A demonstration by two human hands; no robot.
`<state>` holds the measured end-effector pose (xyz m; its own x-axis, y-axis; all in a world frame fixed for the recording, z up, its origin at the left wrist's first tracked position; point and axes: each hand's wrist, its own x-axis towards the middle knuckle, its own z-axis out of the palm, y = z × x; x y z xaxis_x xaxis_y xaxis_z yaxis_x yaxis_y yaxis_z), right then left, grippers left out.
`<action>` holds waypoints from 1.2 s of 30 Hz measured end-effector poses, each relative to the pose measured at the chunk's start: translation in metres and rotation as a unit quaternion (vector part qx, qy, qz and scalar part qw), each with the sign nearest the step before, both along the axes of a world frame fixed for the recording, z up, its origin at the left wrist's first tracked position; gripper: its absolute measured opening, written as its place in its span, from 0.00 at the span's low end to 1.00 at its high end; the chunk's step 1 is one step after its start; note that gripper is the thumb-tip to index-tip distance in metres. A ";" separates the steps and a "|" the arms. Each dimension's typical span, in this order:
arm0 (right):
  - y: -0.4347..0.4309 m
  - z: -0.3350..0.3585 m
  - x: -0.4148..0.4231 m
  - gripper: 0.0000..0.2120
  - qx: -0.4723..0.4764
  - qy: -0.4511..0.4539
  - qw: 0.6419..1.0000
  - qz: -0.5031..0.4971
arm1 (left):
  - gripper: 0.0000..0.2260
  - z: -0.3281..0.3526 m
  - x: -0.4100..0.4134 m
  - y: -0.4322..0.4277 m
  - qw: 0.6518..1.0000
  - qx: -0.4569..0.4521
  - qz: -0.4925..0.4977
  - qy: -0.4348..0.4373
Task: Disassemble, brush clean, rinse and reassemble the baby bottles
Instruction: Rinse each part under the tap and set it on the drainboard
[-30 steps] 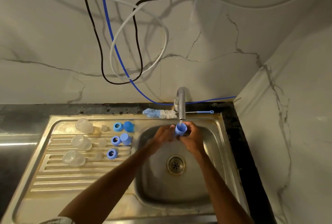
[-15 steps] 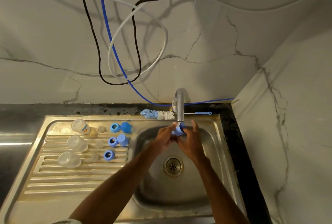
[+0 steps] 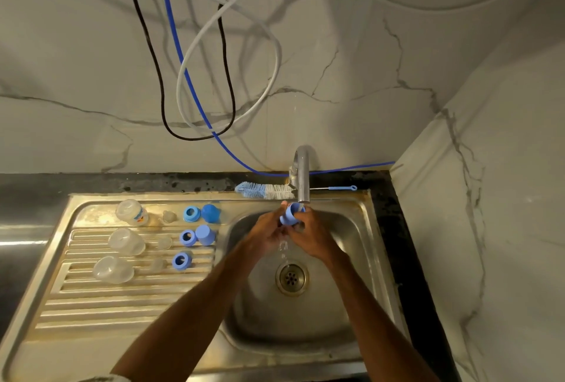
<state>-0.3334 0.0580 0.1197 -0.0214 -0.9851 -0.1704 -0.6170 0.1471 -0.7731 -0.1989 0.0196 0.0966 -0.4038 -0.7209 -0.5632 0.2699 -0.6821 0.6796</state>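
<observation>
Your left hand (image 3: 266, 230) and right hand (image 3: 313, 236) both grasp the light-blue plastic bottle cap (image 3: 290, 215), fingers curled round it, directly under the spout of the steel tap (image 3: 302, 173) and above the stainless sink basin (image 3: 351, 259). On the ribbed draining board (image 3: 122, 305) at your left: three clear plastic bottles (image 3: 131, 212), three blue screw rings (image 3: 191, 214), two more blue caps (image 3: 204, 234). A blue-and-white bottle brush (image 3: 264, 191) lies on the ledge behind the tap.
</observation>
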 end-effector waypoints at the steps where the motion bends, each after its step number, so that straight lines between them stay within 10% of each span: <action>1: -0.002 0.003 -0.002 0.14 -0.002 0.018 1.000 -0.008 | 0.14 0.003 0.001 -0.001 1.000 0.012 0.008 -0.005; 4: -0.009 0.003 -0.004 0.18 -0.017 0.102 0.995 -0.002 | 0.14 0.002 0.004 -0.002 0.999 0.025 0.023 -0.019; 9: -0.008 0.001 0.002 0.13 0.047 -0.054 0.995 -0.074 | 0.15 0.005 -0.001 0.002 0.998 -0.006 0.017 -0.055; 13: 0.001 0.005 -0.003 0.13 0.161 -0.491 0.792 -0.324 | 0.24 0.006 -0.019 0.007 0.978 -0.149 0.012 -0.146; 15: 0.006 0.007 0.001 0.15 0.174 -0.584 0.705 -0.364 | 0.25 0.000 -0.027 0.010 0.956 -0.192 0.003 -0.223; 19: 0.017 0.013 0.009 0.16 0.225 -0.632 0.642 -0.371 | 0.20 0.009 -0.032 0.017 0.857 -0.286 -0.065 -0.423; 28: 0.012 0.014 0.014 0.13 0.266 -0.638 0.612 -0.384 | 0.15 0.025 -0.011 0.023 0.840 -0.400 -0.119 -0.347; 36: 0.013 0.016 0.014 0.13 0.221 -0.641 0.640 -0.362 | 0.19 0.012 0.006 0.030 0.702 -0.560 -0.056 -0.437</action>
